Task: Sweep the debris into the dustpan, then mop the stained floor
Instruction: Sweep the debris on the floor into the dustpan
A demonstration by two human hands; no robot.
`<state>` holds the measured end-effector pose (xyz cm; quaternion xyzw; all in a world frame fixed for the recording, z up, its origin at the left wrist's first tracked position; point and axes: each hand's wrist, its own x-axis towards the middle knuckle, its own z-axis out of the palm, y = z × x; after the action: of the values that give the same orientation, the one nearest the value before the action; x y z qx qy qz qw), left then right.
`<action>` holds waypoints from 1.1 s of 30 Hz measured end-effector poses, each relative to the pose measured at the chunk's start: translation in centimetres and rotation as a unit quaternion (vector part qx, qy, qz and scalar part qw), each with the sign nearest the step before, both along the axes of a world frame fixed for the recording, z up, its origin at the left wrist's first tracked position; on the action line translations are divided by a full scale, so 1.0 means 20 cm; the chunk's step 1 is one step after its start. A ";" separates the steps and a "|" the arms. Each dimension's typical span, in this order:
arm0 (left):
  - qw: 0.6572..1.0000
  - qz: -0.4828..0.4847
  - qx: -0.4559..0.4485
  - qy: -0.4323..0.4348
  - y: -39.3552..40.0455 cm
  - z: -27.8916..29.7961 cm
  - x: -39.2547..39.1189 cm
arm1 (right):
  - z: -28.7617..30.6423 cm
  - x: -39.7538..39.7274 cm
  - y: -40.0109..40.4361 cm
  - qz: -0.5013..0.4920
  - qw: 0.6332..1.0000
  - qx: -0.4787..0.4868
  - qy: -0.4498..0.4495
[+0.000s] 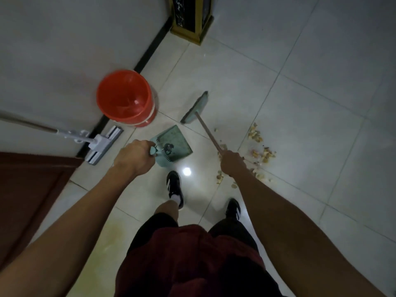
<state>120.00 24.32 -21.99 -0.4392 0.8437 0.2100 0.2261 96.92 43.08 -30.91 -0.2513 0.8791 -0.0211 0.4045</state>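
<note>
The left hand (134, 156) is curled tight around the top of the dustpan handle, knuckles up. The green dustpan (174, 143) sits on the tiled floor (300, 103) just ahead of that hand, its open mouth turned away from the person, with a dark bit lying near its back wall.

The right hand (232, 162) is wrapped around the wooden shaft of the broom (196, 108). The shaft slants forward and to the left from this hand, and the green broom head rests on the floor beyond the dustpan, apart from it.

The debris (260, 146), pale yellowish scraps, lies scattered on the tiles just to the right of the right hand and trails back beneath that wrist.

Beyond the left hand, an orange bucket (126, 97) stands against the wall. To the left of the left hand, a flat mop (102, 143) leans on the wall, its head on the floor by the black skirting. A yellowish stain (107, 239) marks the tiles under the left forearm.
</note>
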 end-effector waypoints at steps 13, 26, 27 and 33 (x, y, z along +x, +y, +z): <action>0.991 -0.135 0.005 -0.001 -0.24 -0.01 -0.21 | 0.05 0.18 0.32 -0.050 0.992 0.112 0.033; 0.975 -0.223 -0.015 0.000 0.14 0.03 -0.62 | 0.13 0.18 0.91 -0.197 0.974 0.109 0.031; 0.973 -0.231 -0.018 -0.001 0.16 0.03 -0.65 | 0.13 0.18 0.93 -0.212 0.972 0.096 0.028; 0.964 -0.262 -0.040 0.001 0.21 0.09 -0.79 | 0.13 0.15 0.92 -0.271 0.961 0.044 0.013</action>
<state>104.29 28.54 -20.17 -0.2114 0.9371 0.1101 0.2550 99.90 61.53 -28.32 0.0141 0.9195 -0.0884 0.3828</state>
